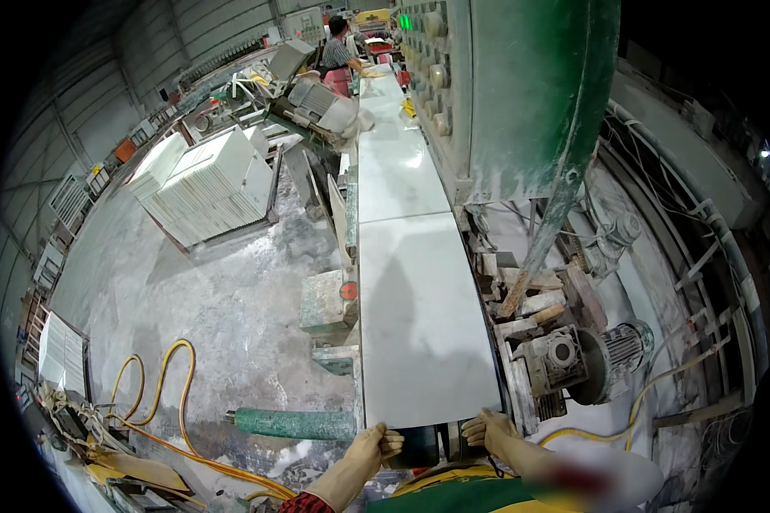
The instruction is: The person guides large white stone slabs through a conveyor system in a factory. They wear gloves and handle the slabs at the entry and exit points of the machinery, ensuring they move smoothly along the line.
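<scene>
A pale, smooth stone slab (426, 321) lies flat on the narrow conveyor, its near edge just in front of my body. At its near left corner is my left hand (375, 446), fingers curled in at the edge. My right hand (492, 433) grips the near right corner in the same way, thumb toward the top. The fingertips under the slab are partly hidden. A dark belt (417, 446) shows between my hands below the edge. Farther along, a second pale slab (399, 184) meets the first at a thin seam.
A tall green machine cabinet (530, 103) rises on the right, with a dusty motor (620, 355) below. To the left stand stacked white slabs (210, 184), a red button (348, 291), a green roller (291, 422) and a yellow hose (184, 393). Another person (337, 53) stands at the far end.
</scene>
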A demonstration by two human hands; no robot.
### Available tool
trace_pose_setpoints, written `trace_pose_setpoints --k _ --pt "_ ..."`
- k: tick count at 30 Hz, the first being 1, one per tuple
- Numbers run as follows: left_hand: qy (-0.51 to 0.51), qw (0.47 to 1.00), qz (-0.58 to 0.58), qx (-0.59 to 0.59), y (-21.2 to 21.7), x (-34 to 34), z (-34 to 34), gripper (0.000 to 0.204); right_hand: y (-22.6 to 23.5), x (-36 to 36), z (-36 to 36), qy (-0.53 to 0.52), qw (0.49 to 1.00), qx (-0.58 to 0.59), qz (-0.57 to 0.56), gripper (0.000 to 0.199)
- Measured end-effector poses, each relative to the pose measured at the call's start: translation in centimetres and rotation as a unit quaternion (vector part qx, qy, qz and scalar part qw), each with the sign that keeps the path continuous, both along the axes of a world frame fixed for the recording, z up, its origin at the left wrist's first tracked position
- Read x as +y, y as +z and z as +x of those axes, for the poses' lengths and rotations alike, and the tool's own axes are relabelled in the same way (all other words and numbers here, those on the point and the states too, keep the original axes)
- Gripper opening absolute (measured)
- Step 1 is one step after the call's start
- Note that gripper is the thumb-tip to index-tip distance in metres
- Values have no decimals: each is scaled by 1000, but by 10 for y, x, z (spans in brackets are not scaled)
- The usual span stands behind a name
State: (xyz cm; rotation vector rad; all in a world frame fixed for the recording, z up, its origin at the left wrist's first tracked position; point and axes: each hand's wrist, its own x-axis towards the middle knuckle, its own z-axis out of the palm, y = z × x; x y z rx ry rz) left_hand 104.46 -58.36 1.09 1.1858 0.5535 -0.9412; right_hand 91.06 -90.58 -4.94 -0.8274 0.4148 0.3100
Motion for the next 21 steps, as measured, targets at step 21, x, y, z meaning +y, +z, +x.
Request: trace_pose_setpoints --k 21 --pt "-130 987 6 -92 4 0 16 52 52 14 48 -91 973 116 -177 53"
